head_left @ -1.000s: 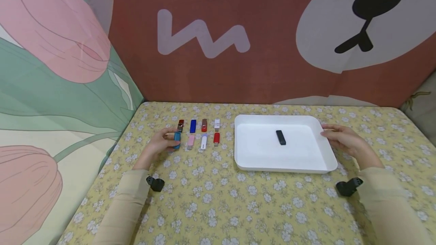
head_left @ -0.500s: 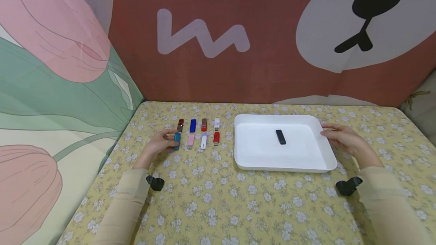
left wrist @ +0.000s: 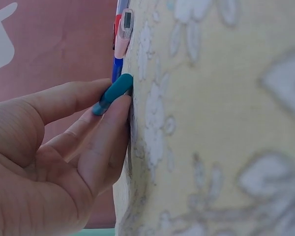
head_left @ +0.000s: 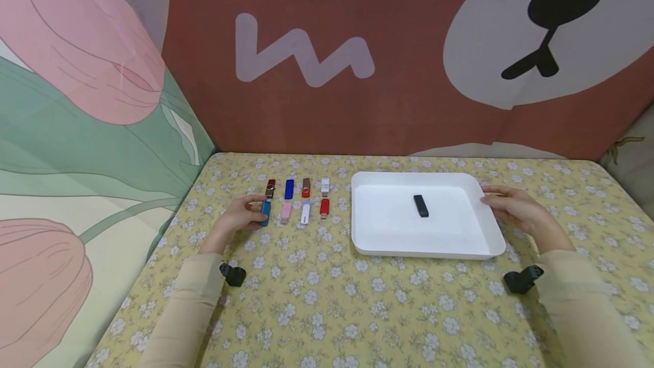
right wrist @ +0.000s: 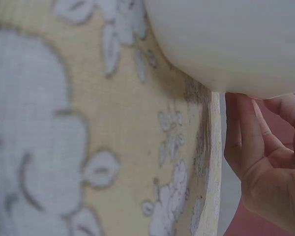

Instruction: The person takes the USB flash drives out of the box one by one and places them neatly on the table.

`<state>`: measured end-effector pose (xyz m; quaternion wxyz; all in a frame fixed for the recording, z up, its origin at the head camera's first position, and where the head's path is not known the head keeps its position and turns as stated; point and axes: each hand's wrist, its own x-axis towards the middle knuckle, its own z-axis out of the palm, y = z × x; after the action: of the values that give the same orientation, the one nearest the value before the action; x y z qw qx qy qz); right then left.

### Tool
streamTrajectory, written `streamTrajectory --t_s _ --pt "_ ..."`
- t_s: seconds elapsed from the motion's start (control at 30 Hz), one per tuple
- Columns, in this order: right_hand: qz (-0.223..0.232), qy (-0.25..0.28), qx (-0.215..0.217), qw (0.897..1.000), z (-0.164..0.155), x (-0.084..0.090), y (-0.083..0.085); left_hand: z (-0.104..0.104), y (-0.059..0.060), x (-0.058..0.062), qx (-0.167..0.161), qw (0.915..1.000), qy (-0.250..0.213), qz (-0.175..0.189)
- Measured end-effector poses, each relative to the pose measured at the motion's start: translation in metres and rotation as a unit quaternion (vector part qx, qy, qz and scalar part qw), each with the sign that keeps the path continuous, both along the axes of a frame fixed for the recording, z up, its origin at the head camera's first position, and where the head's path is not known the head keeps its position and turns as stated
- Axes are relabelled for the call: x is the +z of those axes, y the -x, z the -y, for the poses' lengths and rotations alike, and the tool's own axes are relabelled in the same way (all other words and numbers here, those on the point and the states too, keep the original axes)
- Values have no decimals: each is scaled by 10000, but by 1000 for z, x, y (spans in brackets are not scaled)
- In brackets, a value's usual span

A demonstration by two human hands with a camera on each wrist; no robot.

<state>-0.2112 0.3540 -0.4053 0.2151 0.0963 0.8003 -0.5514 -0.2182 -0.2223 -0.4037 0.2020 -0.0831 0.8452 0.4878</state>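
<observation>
My left hand (head_left: 244, 214) pinches a light blue USB stick (head_left: 265, 210) lying on the floral tablecloth, at the left end of two short rows of sticks. In the left wrist view the thumb and fingers (left wrist: 101, 142) close on the light blue USB stick (left wrist: 113, 93). My right hand (head_left: 513, 209) touches the right rim of a white tray (head_left: 485, 226). A black USB stick (head_left: 420, 205) lies in the tray's middle. In the right wrist view the fingers (right wrist: 243, 132) rest against the white tray (right wrist: 236, 44) underside edge.
Other sticks lie in the rows: dark red (head_left: 270, 188), blue (head_left: 289, 188), brown-red (head_left: 306, 187), white (head_left: 325, 185), pink (head_left: 286, 212), white-blue (head_left: 305, 212), red (head_left: 324, 208). Printed fabric walls stand at the back and left.
</observation>
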Motion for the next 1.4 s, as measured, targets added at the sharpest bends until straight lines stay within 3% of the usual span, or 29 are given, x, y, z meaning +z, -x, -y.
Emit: streamTrajectory --t_s 1.4 --pt "-79 62 51 9999 0 -1 0 -1 1 4 48 9996 277 31"
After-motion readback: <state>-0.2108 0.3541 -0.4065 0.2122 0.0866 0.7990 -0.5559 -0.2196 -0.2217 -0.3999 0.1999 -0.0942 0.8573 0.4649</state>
